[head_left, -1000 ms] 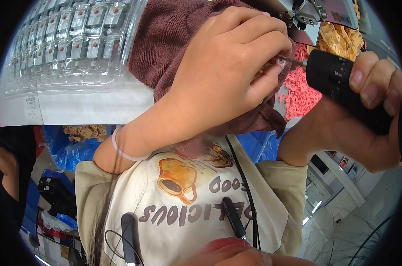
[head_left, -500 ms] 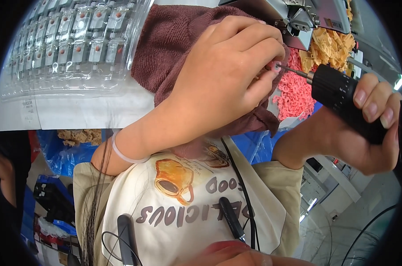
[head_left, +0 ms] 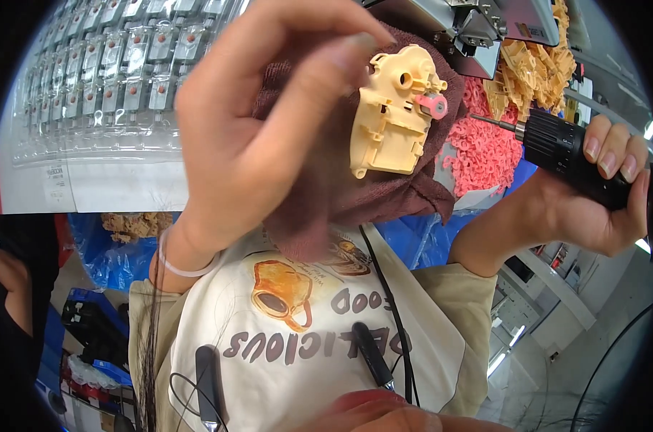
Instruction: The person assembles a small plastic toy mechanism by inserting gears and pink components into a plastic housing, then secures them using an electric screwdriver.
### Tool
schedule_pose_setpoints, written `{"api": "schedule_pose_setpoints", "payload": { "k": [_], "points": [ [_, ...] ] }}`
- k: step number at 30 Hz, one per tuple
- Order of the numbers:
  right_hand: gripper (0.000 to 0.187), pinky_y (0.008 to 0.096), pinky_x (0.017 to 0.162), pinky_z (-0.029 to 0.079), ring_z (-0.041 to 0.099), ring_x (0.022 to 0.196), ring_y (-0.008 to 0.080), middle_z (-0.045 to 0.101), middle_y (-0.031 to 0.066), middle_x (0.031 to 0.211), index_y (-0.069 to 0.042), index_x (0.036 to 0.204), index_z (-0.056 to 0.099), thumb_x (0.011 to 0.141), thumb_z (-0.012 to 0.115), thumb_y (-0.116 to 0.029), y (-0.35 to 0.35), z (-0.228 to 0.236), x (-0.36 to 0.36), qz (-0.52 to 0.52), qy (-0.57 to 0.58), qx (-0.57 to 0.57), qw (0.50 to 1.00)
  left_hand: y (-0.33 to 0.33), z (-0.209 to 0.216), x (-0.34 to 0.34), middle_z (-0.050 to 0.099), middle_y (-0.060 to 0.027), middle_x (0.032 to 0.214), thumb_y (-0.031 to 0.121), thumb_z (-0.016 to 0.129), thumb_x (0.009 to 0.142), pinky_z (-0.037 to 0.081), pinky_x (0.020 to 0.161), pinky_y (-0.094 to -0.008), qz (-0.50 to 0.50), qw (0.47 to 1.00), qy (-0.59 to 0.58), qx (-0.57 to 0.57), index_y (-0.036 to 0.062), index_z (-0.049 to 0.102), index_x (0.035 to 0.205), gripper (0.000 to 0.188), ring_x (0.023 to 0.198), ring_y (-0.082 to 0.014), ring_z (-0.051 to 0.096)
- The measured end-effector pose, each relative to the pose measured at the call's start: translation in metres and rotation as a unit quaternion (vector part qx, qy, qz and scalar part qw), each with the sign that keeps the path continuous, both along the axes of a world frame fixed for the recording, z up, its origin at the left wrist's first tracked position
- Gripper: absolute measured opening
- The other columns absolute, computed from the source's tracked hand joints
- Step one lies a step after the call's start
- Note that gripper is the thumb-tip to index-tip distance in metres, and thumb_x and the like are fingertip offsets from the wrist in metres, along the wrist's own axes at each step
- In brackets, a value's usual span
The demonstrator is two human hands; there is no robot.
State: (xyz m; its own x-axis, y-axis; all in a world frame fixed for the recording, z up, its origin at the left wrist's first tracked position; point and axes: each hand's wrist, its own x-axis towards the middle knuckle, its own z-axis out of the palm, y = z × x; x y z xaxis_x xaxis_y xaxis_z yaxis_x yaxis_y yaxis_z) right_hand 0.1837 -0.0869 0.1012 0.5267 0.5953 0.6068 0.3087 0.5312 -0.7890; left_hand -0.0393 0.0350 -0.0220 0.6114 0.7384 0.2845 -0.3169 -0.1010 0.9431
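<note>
A pale yellow plastic housing (head_left: 395,133) lies on a maroon towel (head_left: 441,158). At its right side sits a small pink part (head_left: 434,106) with a grey round centre. My left hand (head_left: 247,122) is lifted just left of the housing, thumb and forefinger apart and slightly smeared by motion; nothing shows in it. My right hand (head_left: 607,187) wraps around a black electric screwdriver (head_left: 567,147). Its thin bit points left toward the pink part, apart from it.
A clear plastic tray (head_left: 125,79) of small grey parts with red dots stands at the left. Pink parts (head_left: 484,151) and yellow parts (head_left: 531,75) are heaped at the right. A metal device (head_left: 477,32) stands at the back. A blue plastic-lined bin (head_left: 110,248) sits below the table edge.
My left hand has moved left off the pink part, uncovering the yellow housing. The screwdriver has drawn back slightly to the right, its bit now away from the part.
</note>
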Motion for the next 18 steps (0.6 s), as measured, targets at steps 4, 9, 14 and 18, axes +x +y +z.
{"api": "schedule_pose_setpoints", "payload": {
  "k": [4,9,14,18],
  "points": [
    [0.016,0.0309,0.059,0.038,0.047,0.06,0.014,0.045,0.0041,0.071,-0.009,0.073,0.045,0.077,0.056,-0.02,-0.004,0.0,0.003,0.012,0.002,0.01,1.0,-0.001,0.007,-0.001,0.067,-0.0101,0.096,0.003,0.057,0.097,0.047,0.07,-0.0208,-0.004,1.0,0.011,0.007,-0.0064,0.062,0.107,0.014,0.076,-0.0097,0.06],
    [0.015,0.0314,0.06,0.039,0.048,0.061,0.014,0.045,0.0039,0.072,-0.009,0.074,0.046,0.077,0.056,-0.019,-0.008,0.001,0.009,0.029,0.005,0.021,0.999,-0.01,0.014,0.005,0.067,-0.0108,0.098,-0.001,0.06,0.094,0.049,0.074,-0.0222,-0.02,0.999,0.036,0.006,-0.0061,0.064,0.106,0.014,0.08,-0.0116,0.062],
    [0.013,0.0319,0.061,0.039,0.048,0.062,0.0141,0.046,0.0037,0.073,-0.009,0.076,0.048,0.078,0.056,-0.019,-0.011,0.001,0.015,0.039,0.001,0.032,0.999,-0.005,0.014,0.013,0.066,-0.0129,0.107,-0.001,0.066,0.085,0.048,0.086,-0.0298,-0.022,0.965,0.115,0.235,-0.0021,0.065,0.11,0.025,0.1,-0.0213,0.062],
    [0.012,0.0323,0.061,0.039,0.049,0.062,0.0141,0.046,0.0036,0.074,-0.009,0.077,0.048,0.079,0.056,-0.019,-0.006,0.0,0.024,0.057,0.002,0.04,0.998,-0.01,0.013,0.026,0.062,-0.0144,0.118,0.009,0.073,0.078,0.046,0.094,-0.035,-0.015,0.966,0.099,0.238,0.0007,0.065,0.114,0.038,0.109,-0.028,0.059]
  ]
}}
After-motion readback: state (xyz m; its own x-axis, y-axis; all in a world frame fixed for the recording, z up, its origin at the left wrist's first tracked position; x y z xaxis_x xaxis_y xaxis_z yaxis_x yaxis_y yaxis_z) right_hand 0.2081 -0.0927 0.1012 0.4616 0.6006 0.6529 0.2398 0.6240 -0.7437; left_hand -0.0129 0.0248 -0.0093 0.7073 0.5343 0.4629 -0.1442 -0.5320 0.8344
